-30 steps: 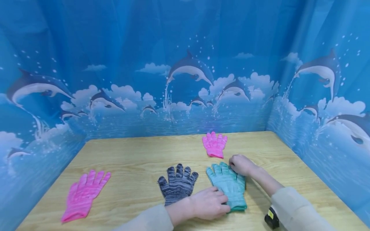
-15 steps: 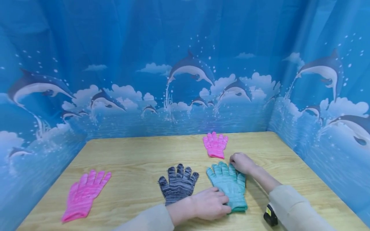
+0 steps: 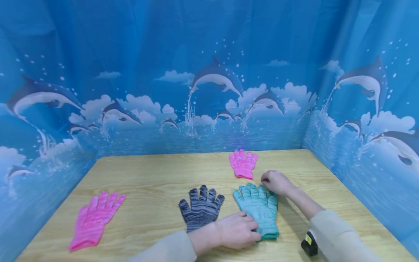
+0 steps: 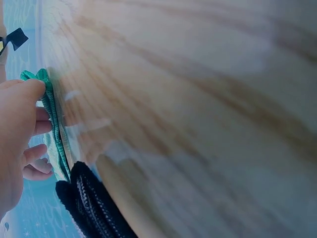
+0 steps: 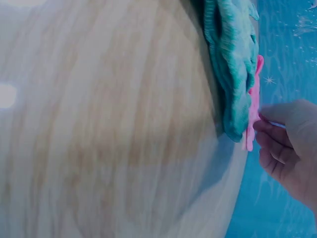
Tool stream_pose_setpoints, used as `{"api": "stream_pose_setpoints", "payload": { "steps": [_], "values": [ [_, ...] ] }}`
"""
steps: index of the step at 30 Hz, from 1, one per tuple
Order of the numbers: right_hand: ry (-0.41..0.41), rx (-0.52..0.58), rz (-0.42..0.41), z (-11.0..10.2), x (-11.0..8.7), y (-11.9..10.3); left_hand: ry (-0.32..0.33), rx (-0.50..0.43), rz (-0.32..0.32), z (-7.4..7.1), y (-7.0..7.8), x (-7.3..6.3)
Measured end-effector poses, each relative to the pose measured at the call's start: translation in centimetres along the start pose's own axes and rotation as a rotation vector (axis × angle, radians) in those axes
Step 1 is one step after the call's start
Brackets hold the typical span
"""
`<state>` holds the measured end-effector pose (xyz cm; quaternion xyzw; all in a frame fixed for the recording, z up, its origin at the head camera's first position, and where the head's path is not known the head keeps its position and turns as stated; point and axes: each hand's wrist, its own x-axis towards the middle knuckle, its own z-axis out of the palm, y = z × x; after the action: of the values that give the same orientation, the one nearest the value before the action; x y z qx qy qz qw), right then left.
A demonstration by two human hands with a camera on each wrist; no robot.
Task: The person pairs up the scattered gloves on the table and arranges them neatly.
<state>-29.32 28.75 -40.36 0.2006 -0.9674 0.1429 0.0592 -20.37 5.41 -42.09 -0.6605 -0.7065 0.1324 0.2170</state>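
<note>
A green-and-white knit glove (image 3: 260, 209) lies flat, fingers away, on the right half of the table. My left hand (image 3: 237, 230) rests on its left edge near the cuff, with bent fingertips on the fabric; the left wrist view shows the thumb (image 4: 35, 89) touching the glove from above. My right hand (image 3: 276, 182) hovers just past the green fingertips, its fingers loosely curled with nothing visible between them (image 5: 275, 141). A grey-black knit glove (image 3: 201, 207) lies to the left, its cuff partly hidden by my left wrist.
One pink glove (image 3: 243, 164) lies near the table's far edge, behind the green one. Another pink glove (image 3: 95, 220) lies at the left. A black device with a yellow label (image 3: 309, 243) is at my right sleeve. Blue dolphin-print curtains (image 3: 209, 109) enclose the wooden table (image 3: 147, 182).
My right hand has lifted off the green glove's fingertips and moved slightly away past them. My left hand and the other gloves stay in place.
</note>
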Motion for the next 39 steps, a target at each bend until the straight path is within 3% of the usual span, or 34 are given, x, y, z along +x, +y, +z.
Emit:
{"api": "stream_pose_setpoints", "payload": {
  "steps": [4, 9, 18, 23, 39],
  "values": [
    [-0.048, -0.047, -0.03, -0.1, -0.3, -0.1, -0.014, -0.011, -0.002, 0.0, 0.0, 0.0],
    [-0.024, -0.125, -0.078, 0.6, -0.6, -0.2, -0.013, -0.011, -0.001, 0.0, 0.1, 0.0],
    [0.085, -0.157, -0.034, 1.0, -0.4, -0.3, 0.0, -0.011, 0.008, 0.1, -0.1, 0.1],
    [0.094, -0.179, -0.014, 1.2, -0.1, -0.5, 0.021, 0.009, 0.011, 0.1, -0.1, 0.1],
    [0.077, -0.075, 0.02, 1.8, -0.4, 0.0, 0.017, 0.035, 0.013, 0.0, 0.1, 0.1]
  ]
}}
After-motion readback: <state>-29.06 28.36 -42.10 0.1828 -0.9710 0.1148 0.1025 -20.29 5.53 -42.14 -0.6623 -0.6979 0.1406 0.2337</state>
